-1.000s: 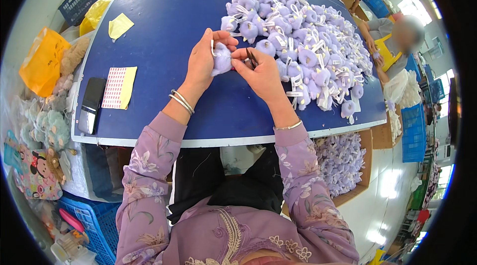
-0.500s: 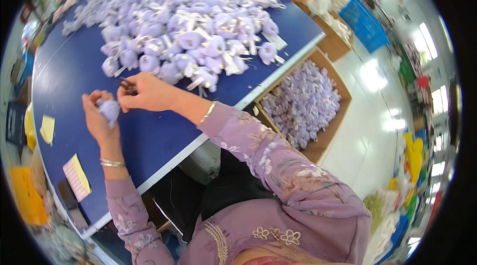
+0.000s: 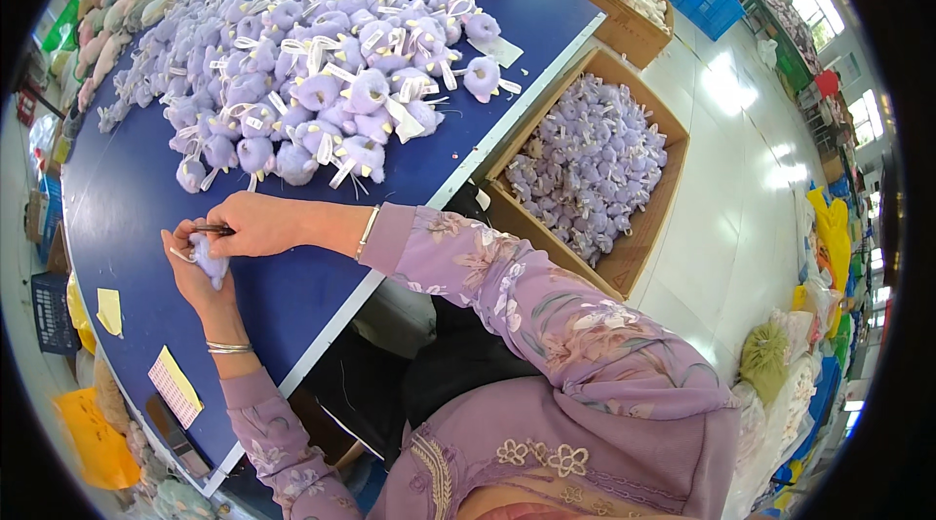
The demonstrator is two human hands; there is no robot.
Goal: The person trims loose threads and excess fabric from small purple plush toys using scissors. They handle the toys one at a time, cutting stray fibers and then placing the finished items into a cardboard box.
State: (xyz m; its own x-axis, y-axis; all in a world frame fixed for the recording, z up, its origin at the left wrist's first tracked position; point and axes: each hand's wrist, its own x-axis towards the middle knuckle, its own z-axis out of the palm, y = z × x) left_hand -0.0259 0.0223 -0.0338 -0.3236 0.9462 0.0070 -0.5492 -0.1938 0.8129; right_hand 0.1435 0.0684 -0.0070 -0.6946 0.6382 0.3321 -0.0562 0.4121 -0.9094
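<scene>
The left hand (image 3: pixel 203 288), half curled, cups a purple plush (image 3: pixel 209 262) against its palm. The right hand (image 3: pixel 255 226), fingers closed round a dark tool (image 3: pixel 220 229) (kind hard to tell), meets it there. Beyond both hands spreads a pile (image 3: pixel 297 91) of plushes; right of them sits a box (image 3: pixel 554 245).

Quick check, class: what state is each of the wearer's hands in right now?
Left hand: closed, holding a lilac plush piece.
Right hand: closed, holding a small dark tool.
</scene>
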